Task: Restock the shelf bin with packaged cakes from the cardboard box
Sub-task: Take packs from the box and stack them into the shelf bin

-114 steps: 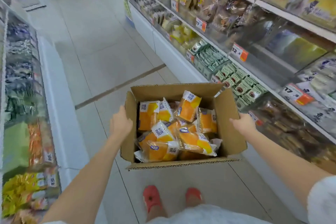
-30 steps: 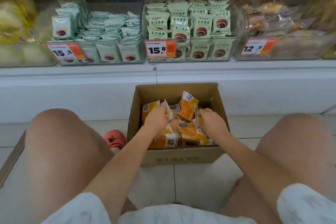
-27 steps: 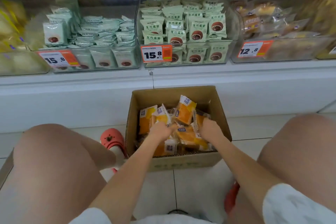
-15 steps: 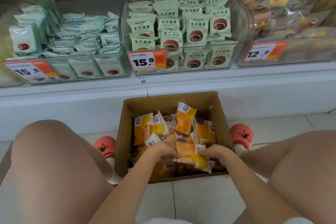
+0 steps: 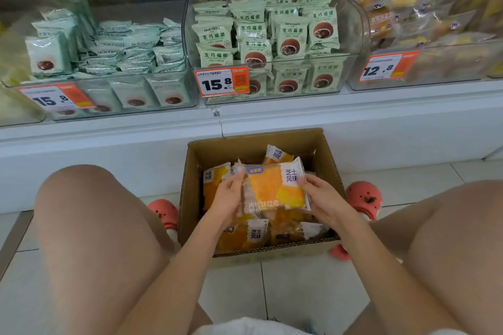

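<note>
An open cardboard box point(image 5: 330, 163) stands on the floor between my knees, filled with several orange-and-white packaged cakes point(image 5: 245, 236). I hold a stack of these packs point(image 5: 275, 187) above the box, its top pack facing me. My left hand point(image 5: 228, 198) grips the stack's left edge and my right hand point(image 5: 322, 200) grips its right edge. Clear shelf bins sit on the shelf above: a right bin point(image 5: 424, 35) with clear-wrapped cakes behind a 12.8 price tag point(image 5: 388, 68).
A middle bin point(image 5: 272, 35) is packed with green cake packs. A left bin point(image 5: 109, 57) of pale green packs is lower-filled. A white shelf base point(image 5: 109, 160) stands right behind the box. My bare knees flank the box; red clogs point(image 5: 363, 197) rest on the tiled floor.
I carried the box along the aisle, set it down and squatted. Both hands gathered packs inside the box and have now lifted a stack higher, turned toward me.
</note>
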The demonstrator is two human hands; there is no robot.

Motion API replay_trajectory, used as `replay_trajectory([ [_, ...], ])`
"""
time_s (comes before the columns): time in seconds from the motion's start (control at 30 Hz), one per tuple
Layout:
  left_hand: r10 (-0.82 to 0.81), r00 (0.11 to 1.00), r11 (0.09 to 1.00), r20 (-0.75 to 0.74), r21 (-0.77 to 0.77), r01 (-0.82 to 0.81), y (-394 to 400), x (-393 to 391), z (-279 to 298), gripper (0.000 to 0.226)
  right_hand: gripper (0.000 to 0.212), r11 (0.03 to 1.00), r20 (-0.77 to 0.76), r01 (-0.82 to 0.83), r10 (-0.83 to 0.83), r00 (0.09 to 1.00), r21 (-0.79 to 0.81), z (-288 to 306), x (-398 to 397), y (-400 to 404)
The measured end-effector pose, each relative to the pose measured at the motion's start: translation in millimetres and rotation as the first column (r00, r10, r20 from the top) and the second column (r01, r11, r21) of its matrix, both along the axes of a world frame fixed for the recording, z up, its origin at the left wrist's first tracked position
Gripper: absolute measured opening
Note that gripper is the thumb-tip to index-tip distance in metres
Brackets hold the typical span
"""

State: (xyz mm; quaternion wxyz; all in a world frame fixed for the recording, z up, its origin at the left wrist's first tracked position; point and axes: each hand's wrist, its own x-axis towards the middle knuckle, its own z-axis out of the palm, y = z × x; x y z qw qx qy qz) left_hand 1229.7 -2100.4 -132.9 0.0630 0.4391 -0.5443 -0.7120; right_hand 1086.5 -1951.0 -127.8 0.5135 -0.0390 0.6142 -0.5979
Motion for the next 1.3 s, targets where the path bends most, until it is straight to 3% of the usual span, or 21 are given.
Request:
replay_trajectory([
  [0.1,0.120,0.993,0.982,-0.019,-0.142,-0.122,3,5,-5,0.058,0.028,1.000,-0.060,0.009,-0.009,0.998,-0.010,3,10,0],
  [0.17,0.166,0.984,0.958,-0.068,-0.226,-0.177,3,6,-4,0.056,0.030,0.999,-0.200,0.037,-0.031,0.979,0.025,5,16,-3],
  [0.27,0.223,0.966,0.900,-0.129,-0.353,-0.255,11,4,9,0.046,0.032,0.980,-0.570,0.165,-0.074,0.819,0.110,5,23,-11],
  [0.33,0.240,0.957,0.851,-0.165,-0.439,-0.289,18,0,18,0.042,0.032,0.952,-0.682,0.267,-0.095,0.725,0.152,7,29,-16],
  [0.4,0.247,0.945,0.810,-0.214,-0.489,-0.323,17,-2,27,0.042,0.032,0.952,-0.659,0.292,-0.163,0.735,0.089,14,29,-19],
  [0.53,0.202,0.924,0.720,-0.325,-0.591,-0.365,-10,-15,74,0.039,0.020,0.982,-0.349,0.128,-0.171,0.921,-0.142,66,10,-30],
  [0.63,0.074,0.910,0.654,-0.408,-0.668,-0.353,-33,-36,140,0.042,0.017,0.985,-0.471,0.013,-0.093,0.877,-0.171,126,-11,-49],
  [0.7,-0.047,0.887,0.649,-0.460,-0.689,-0.323,-50,-48,190,0.040,0.016,0.978,-0.558,0.012,-0.129,0.819,-0.208,179,-27,-64],
  [0.73,-0.105,0.876,0.605,-0.470,-0.730,-0.319,-61,-53,213,0.039,0.017,0.966,-0.592,0.011,-0.167,0.788,-0.258,206,-38,-72],
  [0.77,-0.140,0.880,0.485,-0.454,-0.806,-0.339,-73,-57,238,0.043,0.018,0.948,-0.620,0.008,-0.213,0.755,-0.317,237,-49,-78],
  [0.83,-0.157,0.902,0.072,-0.402,-0.916,-0.395,-100,-68,286,0.048,0.017,0.891,-0.654,0.000,-0.333,0.680,-0.453,300,-72,-89],
  [0.9,-0.143,0.932,-0.337,-0.332,-0.869,-0.361,-126,-85,329,0.046,0.011,0.840,-0.675,0.000,-0.436,0.595,-0.542,360,-97,-101],
  [0.97,-0.101,0.968,-0.587,-0.228,-0.772,-0.243,-153,-112,358,0.043,0.011,0.821,-0.714,-0.003,-0.494,0.496,-0.570,412,-123,-118],
  [1.03,0.020,0.992,-0.674,-0.124,-0.735,-0.078,-172,-139,369,0.044,0.016,0.832,-0.754,-0.003,-0.501,0.425,-0.554,451,-151,-141],
  [1.1,0.088,0.988,-0.712,-0.123,-0.702,-0.024,-183,-157,369,0.048,0.030,0.880,-0.793,0.025,-0.440,0.422,-0.475,473,-176,-172],
  [1.17,0.044,0.976,-0.756,-0.214,-0.646,-0.108,-190,-166,365,0.050,0.042,0.925,-0.820,0.039,-0.354,0.450,-0.378,475,-199,-208],
  [1.3,-0.073,0.912,-0.814,-0.404,-0.504,-0.289,-202,-175,363,0.060,0.045,0.973,-0.864,0.018,-0.214,0.455,-0.231,456,-227,-284],
])
